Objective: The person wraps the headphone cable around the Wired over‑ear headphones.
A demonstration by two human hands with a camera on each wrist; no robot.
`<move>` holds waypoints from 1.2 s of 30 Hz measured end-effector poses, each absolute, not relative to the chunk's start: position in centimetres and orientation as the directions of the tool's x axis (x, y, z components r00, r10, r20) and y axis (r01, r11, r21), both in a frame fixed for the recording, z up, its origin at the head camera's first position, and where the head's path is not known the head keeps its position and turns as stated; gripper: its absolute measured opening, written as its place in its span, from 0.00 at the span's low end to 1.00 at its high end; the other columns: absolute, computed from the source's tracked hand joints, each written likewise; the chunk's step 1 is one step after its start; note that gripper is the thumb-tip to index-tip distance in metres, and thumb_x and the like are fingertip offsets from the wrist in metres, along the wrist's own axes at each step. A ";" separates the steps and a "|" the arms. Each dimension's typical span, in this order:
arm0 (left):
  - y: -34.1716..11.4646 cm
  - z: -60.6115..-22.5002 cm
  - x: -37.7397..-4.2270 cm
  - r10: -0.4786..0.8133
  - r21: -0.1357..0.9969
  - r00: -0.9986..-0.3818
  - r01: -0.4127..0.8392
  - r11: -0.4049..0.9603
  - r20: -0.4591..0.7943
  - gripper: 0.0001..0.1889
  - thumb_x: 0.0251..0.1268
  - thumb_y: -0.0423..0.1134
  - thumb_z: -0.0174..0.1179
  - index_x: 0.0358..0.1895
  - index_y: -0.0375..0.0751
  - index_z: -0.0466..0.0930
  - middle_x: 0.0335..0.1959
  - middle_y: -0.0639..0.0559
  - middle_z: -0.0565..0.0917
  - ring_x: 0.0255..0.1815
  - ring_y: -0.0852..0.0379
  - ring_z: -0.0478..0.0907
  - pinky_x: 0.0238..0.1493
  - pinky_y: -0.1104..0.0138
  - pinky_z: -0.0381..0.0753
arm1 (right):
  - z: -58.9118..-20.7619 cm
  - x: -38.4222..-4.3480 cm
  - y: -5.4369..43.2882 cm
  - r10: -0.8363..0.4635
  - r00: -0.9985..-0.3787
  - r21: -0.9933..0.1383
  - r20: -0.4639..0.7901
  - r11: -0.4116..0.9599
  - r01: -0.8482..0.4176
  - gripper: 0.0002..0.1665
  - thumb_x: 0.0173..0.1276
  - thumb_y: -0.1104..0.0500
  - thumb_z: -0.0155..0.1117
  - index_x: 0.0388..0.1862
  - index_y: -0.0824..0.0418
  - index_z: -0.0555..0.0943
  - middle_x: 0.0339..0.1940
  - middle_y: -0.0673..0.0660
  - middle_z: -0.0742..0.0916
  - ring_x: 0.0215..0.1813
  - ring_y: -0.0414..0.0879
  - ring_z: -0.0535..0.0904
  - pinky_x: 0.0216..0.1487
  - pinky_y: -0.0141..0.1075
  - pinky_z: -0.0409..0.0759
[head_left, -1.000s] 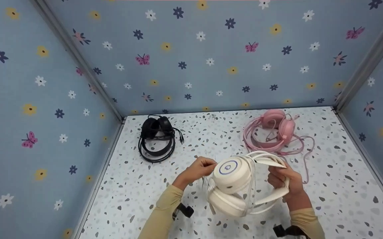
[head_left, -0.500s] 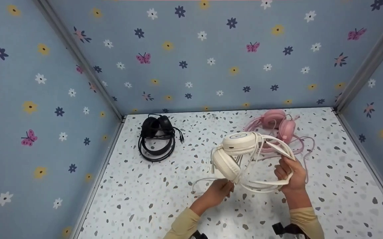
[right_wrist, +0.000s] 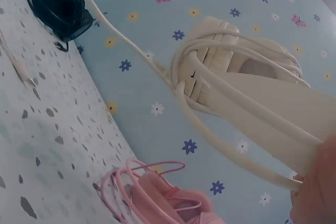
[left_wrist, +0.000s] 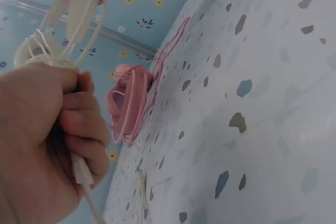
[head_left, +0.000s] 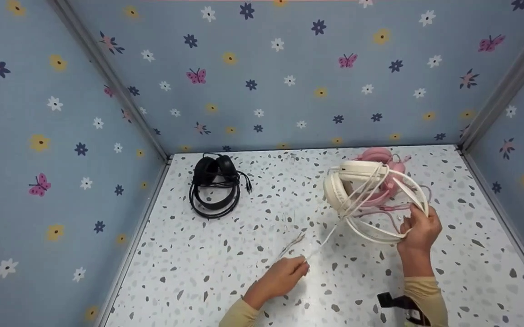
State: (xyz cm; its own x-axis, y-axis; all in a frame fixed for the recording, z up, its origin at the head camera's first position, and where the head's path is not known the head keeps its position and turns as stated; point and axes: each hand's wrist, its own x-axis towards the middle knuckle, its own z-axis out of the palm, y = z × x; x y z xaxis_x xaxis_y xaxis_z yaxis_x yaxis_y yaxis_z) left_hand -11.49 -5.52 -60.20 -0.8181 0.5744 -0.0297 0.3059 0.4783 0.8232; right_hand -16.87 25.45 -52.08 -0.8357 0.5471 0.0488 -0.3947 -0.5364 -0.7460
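My right hand (head_left: 421, 231) grips the headband of a white headset (head_left: 336, 190), which hangs above the table in front of the pink headset. Loops of its white cable wrap around the earcups and band. My left hand (head_left: 282, 277), lower and to the left, holds the white cable (head_left: 330, 235), which runs fairly straight up to the headset. In the left wrist view the left fingers (left_wrist: 84, 121) curl round the cable. Loose cable ends with plugs (head_left: 294, 240) show just beyond the left hand.
A black headset (head_left: 216, 181) with coiled cable lies at the back left of the speckled table (head_left: 189, 263). At the back right sits a pink headset (head_left: 393, 177), partly hidden by the white one. Flower-patterned panels (head_left: 262, 81) wall the back and sides.
The white headset has moved away from me and to the right, tilting as it went. My left hand has left the earcup area and drawn a length of cable toward me.
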 end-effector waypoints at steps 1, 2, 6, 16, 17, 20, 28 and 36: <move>-5.8 -59.9 -11.4 0.566 0.805 -0.825 0.335 0.490 -0.001 0.19 0.79 0.49 0.43 0.26 0.49 0.69 0.15 0.62 0.63 0.12 0.66 0.58 0.17 0.72 0.62 | -52.2 -16.9 25.6 0.568 -0.822 -0.762 0.031 -0.519 -0.388 0.14 0.67 0.72 0.55 0.21 0.65 0.70 0.09 0.48 0.63 0.07 0.36 0.57 0.12 0.32 0.47; -6.2 -59.4 -11.4 0.556 0.782 -0.831 0.368 0.503 0.034 0.19 0.79 0.50 0.42 0.25 0.49 0.67 0.15 0.62 0.62 0.12 0.66 0.56 0.17 0.73 0.61 | -52.3 -17.0 25.7 0.582 -0.813 -0.776 0.015 -0.506 -0.377 0.14 0.67 0.72 0.55 0.21 0.65 0.70 0.09 0.48 0.63 0.07 0.36 0.57 0.12 0.32 0.48; -7.4 -56.8 -12.0 0.535 0.620 -0.814 0.545 0.564 0.228 0.21 0.78 0.49 0.45 0.21 0.51 0.62 0.12 0.62 0.57 0.11 0.68 0.51 0.15 0.74 0.56 | -53.3 -17.1 25.7 0.604 -0.797 -0.846 -0.004 -0.427 -0.319 0.13 0.66 0.73 0.54 0.21 0.66 0.72 0.08 0.49 0.65 0.07 0.37 0.58 0.10 0.30 0.52; -9.1 -48.7 -15.1 0.630 0.345 -0.618 0.786 0.513 0.470 0.22 0.74 0.49 0.53 0.17 0.50 0.64 0.13 0.63 0.58 0.14 0.69 0.52 0.19 0.75 0.55 | -54.7 -16.7 24.0 0.436 -0.900 -0.959 -0.020 -0.263 -0.106 0.09 0.68 0.70 0.56 0.26 0.66 0.74 0.11 0.48 0.65 0.10 0.37 0.56 0.11 0.28 0.55; -9.3 -48.2 -15.5 0.637 0.337 -0.608 0.793 0.507 0.474 0.23 0.73 0.49 0.54 0.17 0.49 0.64 0.12 0.62 0.57 0.14 0.68 0.52 0.19 0.74 0.54 | -54.7 -16.5 23.7 0.396 -0.918 -0.965 -0.022 -0.250 -0.085 0.09 0.69 0.70 0.55 0.27 0.66 0.74 0.12 0.48 0.65 0.10 0.37 0.56 0.11 0.28 0.56; -9.7 -47.0 -16.5 0.663 0.301 -0.582 0.812 0.500 0.471 0.22 0.70 0.51 0.57 0.16 0.50 0.69 0.12 0.63 0.58 0.14 0.68 0.51 0.19 0.72 0.54 | -54.6 -16.1 23.3 0.271 -0.962 -0.979 -0.033 -0.202 -0.023 0.06 0.69 0.69 0.55 0.30 0.66 0.76 0.12 0.48 0.66 0.11 0.37 0.56 0.12 0.30 0.56; -8.6 -45.5 -19.5 0.762 0.232 -0.503 0.864 0.446 0.407 0.26 0.57 0.61 0.65 0.14 0.51 0.66 0.13 0.63 0.61 0.15 0.70 0.55 0.20 0.74 0.62 | -55.0 -15.6 23.0 -0.059 -0.994 -0.974 -0.088 -0.205 0.098 0.06 0.67 0.68 0.56 0.29 0.66 0.73 0.11 0.48 0.62 0.11 0.38 0.54 0.18 0.43 0.46; -7.2 -46.9 -23.3 0.791 0.388 -0.545 0.817 0.427 0.279 0.26 0.55 0.62 0.64 0.17 0.51 0.62 0.14 0.60 0.54 0.16 0.65 0.50 0.21 0.70 0.52 | -56.4 -16.1 23.2 -0.395 -0.910 -0.887 0.128 -0.457 0.074 0.15 0.69 0.74 0.43 0.33 0.62 0.76 0.15 0.55 0.54 0.13 0.45 0.44 0.14 0.39 0.41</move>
State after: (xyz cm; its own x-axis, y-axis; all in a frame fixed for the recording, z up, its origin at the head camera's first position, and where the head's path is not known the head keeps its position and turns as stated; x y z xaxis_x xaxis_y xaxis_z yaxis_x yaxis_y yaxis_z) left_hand -23.28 -7.19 -46.85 -0.5451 0.7907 0.2787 0.8171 0.4267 0.3876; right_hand -16.05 23.19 -56.39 -0.9097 -0.3951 0.1275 0.0740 -0.4565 -0.8866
